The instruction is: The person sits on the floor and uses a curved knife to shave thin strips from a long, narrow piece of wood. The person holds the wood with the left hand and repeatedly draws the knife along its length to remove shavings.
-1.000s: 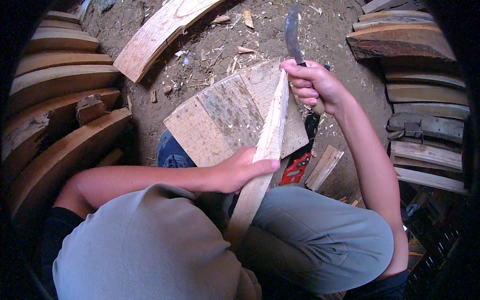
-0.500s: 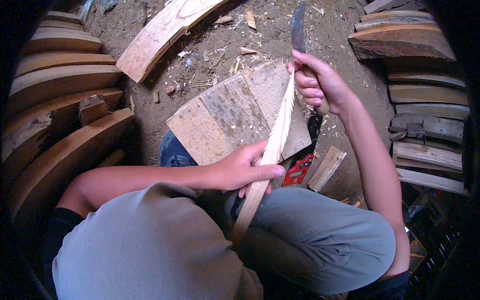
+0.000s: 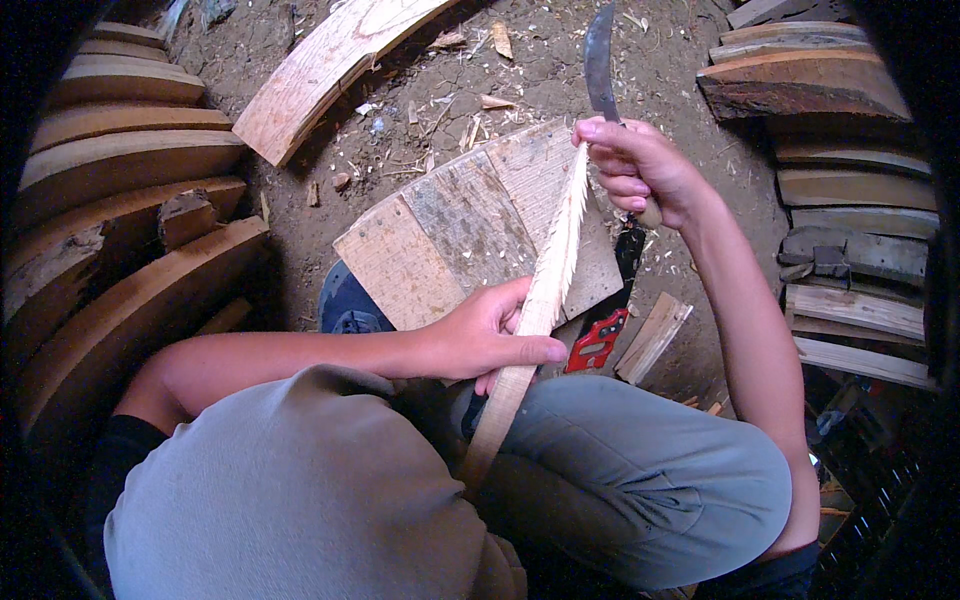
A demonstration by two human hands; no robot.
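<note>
A pale strip of wood (image 3: 545, 290) slants up from my lap, its upper half tapering to a point and fringed with curled shavings along the right edge. Wrapped round its middle is my left hand (image 3: 500, 335), thumb lying across the top. My right hand (image 3: 640, 170) grips a knife (image 3: 600, 65) with a dark curved blade pointing away from me; part of its wooden handle shows below the fist. The thumb and forefinger of that hand are at the strip's pointed tip. Behind the strip lies a board of joined planks (image 3: 465, 220).
A saw with a red handle (image 3: 597, 342) lies right of the board, beside a short wood offcut (image 3: 653, 338). Curved timbers (image 3: 130, 160) are stacked at left, more wood pieces (image 3: 855, 190) at right. A large curved plank (image 3: 330, 75) rests on the dirt floor among scattered chips.
My right hand has shifted slightly, and the knife has tilted a little with its blade a bit to the right. My left hand keeps its hold on the strip, almost unmoved.
</note>
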